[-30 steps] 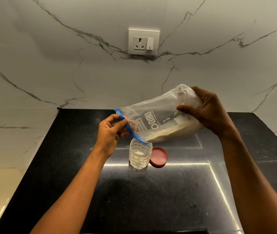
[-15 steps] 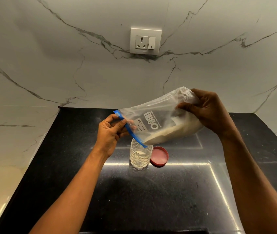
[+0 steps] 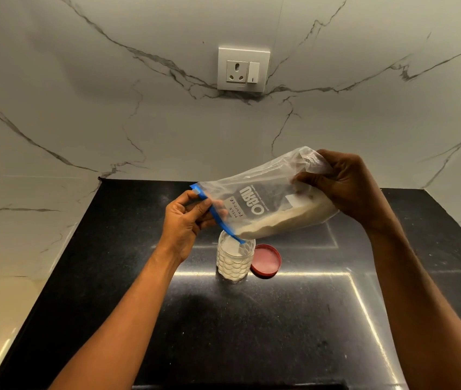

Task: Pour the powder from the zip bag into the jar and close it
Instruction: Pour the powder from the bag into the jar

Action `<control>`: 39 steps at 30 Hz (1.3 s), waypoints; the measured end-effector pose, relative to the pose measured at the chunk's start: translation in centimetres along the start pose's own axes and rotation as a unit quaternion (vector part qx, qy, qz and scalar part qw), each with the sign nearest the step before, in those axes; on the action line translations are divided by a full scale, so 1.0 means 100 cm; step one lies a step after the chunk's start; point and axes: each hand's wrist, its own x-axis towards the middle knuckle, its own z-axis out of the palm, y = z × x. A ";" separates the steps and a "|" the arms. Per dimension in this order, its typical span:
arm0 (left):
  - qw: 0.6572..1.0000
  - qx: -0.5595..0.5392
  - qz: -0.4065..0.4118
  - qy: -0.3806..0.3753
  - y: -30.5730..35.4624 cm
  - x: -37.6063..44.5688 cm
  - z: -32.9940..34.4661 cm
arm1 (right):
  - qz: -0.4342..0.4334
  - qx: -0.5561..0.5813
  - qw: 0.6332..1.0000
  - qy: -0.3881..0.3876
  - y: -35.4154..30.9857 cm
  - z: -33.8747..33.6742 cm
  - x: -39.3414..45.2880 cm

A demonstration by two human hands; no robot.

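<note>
A black countertop [image 3: 223,333] is bearing everything, below a marble wall. The zip bag [image 3: 268,209] is hanging tilted above it, its blue zip edge dipping into the open jar [image 3: 235,260]. The right hand [image 3: 347,190] is gripping the bunched far end; the left hand [image 3: 187,218] is pinching the zip. Powder seems to be sliding out. A red lid [image 3: 266,260] is lying just right of the jar.

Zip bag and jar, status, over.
Left hand pinches blue zip edge; right hand grips bottom of clear plastic zip bag. Mouth tilted over open clear jar, powder inside. Red lid off, beside jar. Nothing obstructing.
</note>
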 end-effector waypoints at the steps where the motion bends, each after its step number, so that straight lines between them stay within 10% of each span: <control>1: 1.000 0.000 0.000 -0.001 0.000 0.000 0.000 | 0.000 -0.001 1.000 0.000 0.000 0.000 0.000; 39: 1.000 0.000 -0.011 0.017 -0.012 0.002 0.001 | 0.012 -0.049 0.999 -0.003 -0.002 0.000 -0.001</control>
